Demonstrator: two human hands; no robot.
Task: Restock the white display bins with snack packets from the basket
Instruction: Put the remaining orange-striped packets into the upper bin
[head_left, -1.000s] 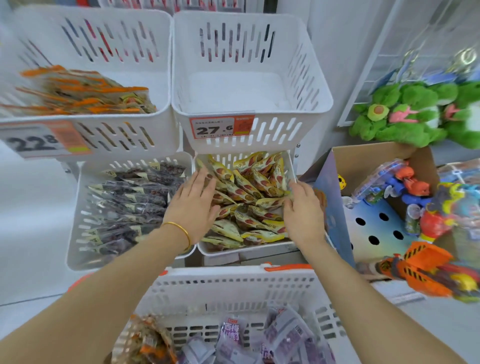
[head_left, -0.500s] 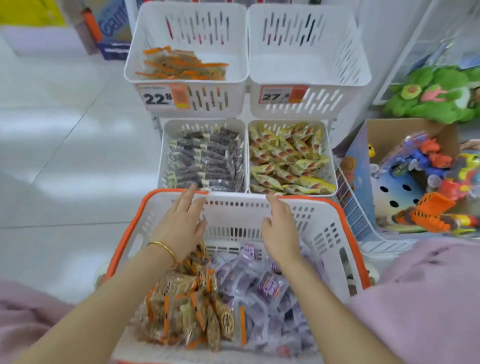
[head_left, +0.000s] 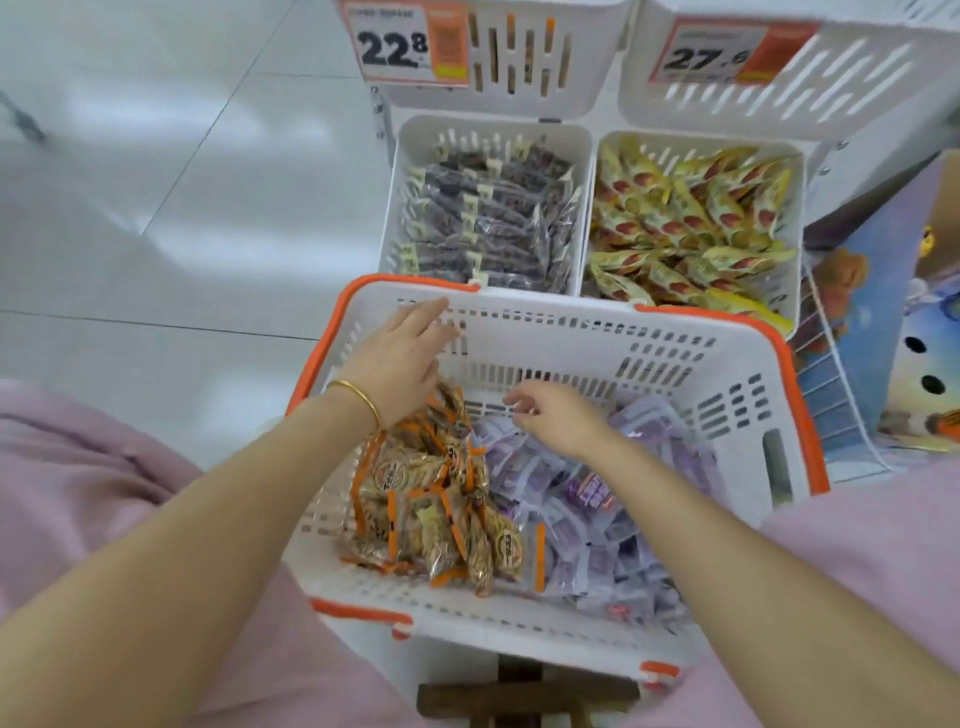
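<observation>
Your left hand (head_left: 397, 358), with a gold bangle (head_left: 358, 396) on the wrist, hovers over the far left corner of the orange-rimmed basket (head_left: 582, 317). Its fingers (head_left: 428, 314) are stretched out and relaxed, holding nothing. Your right hand (head_left: 561, 422) sits low in the middle of the basket, just above the purple packets (head_left: 597, 501). Its fingertips are curled and blurred, so you cannot tell whether they pinch a packet or only brush the pile. The orange-striped packets (head_left: 431, 512) lie heaped in the basket's left half, partly under your left wrist. Beyond the basket, the lower left bin (head_left: 410, 156) holds dark packets (head_left: 488, 223) and the lower right bin (head_left: 795, 171) holds yellow-and-red packets (head_left: 685, 218). The basket's far rim hides their front edges. The two upper bins are cut off at the top, showing only their slotted fronts and price tags reading 22.8 (head_left: 395, 47) and 27.6 (head_left: 706, 54). Only part of a dark wooden stand (head_left: 519, 696) shows under the basket.
</observation>
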